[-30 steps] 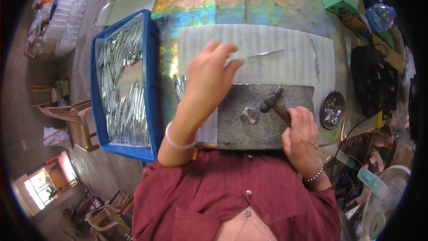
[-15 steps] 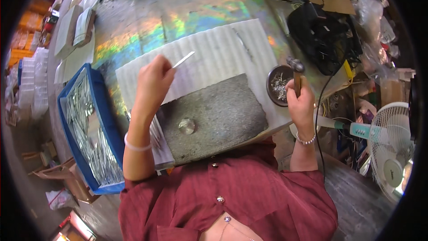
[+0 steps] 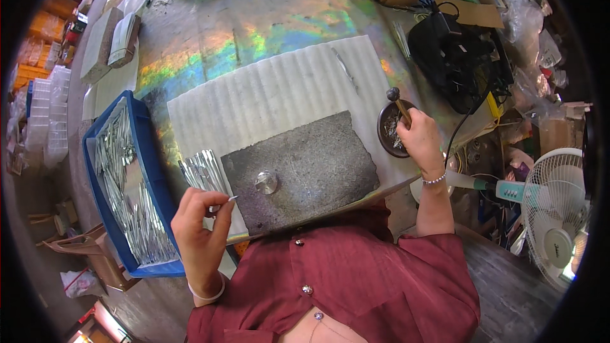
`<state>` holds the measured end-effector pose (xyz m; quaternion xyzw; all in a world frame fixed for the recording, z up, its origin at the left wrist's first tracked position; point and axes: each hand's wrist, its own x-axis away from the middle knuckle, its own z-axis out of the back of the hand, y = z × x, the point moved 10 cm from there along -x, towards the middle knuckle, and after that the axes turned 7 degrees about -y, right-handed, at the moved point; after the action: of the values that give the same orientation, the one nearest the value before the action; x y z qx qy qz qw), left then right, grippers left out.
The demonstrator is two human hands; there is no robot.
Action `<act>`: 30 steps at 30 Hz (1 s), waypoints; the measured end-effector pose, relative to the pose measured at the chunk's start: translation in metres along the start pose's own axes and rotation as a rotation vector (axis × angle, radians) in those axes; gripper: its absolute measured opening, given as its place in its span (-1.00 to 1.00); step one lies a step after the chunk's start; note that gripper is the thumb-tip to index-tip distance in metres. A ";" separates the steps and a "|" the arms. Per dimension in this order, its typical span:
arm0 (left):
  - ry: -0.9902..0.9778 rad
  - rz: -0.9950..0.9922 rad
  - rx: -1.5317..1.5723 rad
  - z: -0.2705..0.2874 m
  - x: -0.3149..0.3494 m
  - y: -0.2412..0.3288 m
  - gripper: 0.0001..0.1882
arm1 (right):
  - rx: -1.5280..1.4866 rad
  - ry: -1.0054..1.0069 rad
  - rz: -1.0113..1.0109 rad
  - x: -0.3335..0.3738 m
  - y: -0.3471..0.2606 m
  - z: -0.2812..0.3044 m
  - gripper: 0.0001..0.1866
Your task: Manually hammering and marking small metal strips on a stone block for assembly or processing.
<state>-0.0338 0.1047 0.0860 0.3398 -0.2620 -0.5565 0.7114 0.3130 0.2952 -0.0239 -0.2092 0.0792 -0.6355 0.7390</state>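
My left hand (image 3: 202, 219) is closed in a pinch on a thin silvery metal strip (image 3: 232, 198); only its tip and a bit between the fingers show. It is beside the lower left edge of a dark rough slab (image 3: 311, 165). On that slab stands a small round shiny metal piece (image 3: 267, 182). Several silvery strips (image 3: 206, 170) lie fanned out just beyond the left hand. My right hand (image 3: 420, 140) grips a hammer (image 3: 403, 109) by its wooden handle, head up. Under the hammer is a dark round bowl (image 3: 385, 140) of small metal bits, partly hidden by the hand.
A blue tray (image 3: 105, 213) full of silvery strips stands at the left. White foam sheeting (image 3: 273, 89) lies beyond the slab, with a single metal strip (image 3: 345, 67) on it. A black bag-like bundle (image 3: 454, 57) and cable lie far right, a white fan (image 3: 556, 209) nearer.
My left hand has come back from over the foam sheet to the slab's lower left, still pinching a strip. My right hand has shifted slightly left and tilted the hammer over the bowl.
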 end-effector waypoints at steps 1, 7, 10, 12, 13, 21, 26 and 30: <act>-0.011 -0.015 -0.004 -0.003 0.002 0.002 -0.84 | 0.004 0.002 0.000 0.000 0.001 0.000 -0.83; -0.100 -0.030 -0.001 -0.021 0.000 -0.006 -0.87 | -0.122 -0.010 -0.038 0.005 0.004 0.004 -0.82; -0.111 -0.018 0.038 -0.026 0.000 -0.013 -0.88 | -0.222 -0.015 -0.120 0.009 0.015 0.006 -0.82; -0.112 -0.034 0.080 -0.029 0.000 -0.018 -0.88 | -0.268 -0.010 -0.120 0.010 0.017 0.009 -0.83; -0.112 -0.031 0.082 -0.031 0.000 -0.021 -0.88 | -0.265 -0.012 -0.121 0.011 0.019 0.010 -0.83; -0.179 -0.020 0.062 -0.050 0.004 -0.046 -0.93 | -0.896 -0.054 -0.096 0.016 0.022 0.001 -0.96; -0.154 0.120 0.268 -0.045 0.013 -0.062 -0.96 | -1.032 -0.236 -0.116 0.037 -0.034 0.003 -0.88; -0.145 0.272 0.808 -0.056 0.015 -0.062 -0.87 | -1.156 -0.466 0.047 0.056 -0.099 -0.017 -0.83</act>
<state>-0.0265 0.0911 0.0024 0.5135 -0.5505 -0.3329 0.5679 0.2268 0.2267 0.0096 -0.7067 0.2518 -0.4111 0.5178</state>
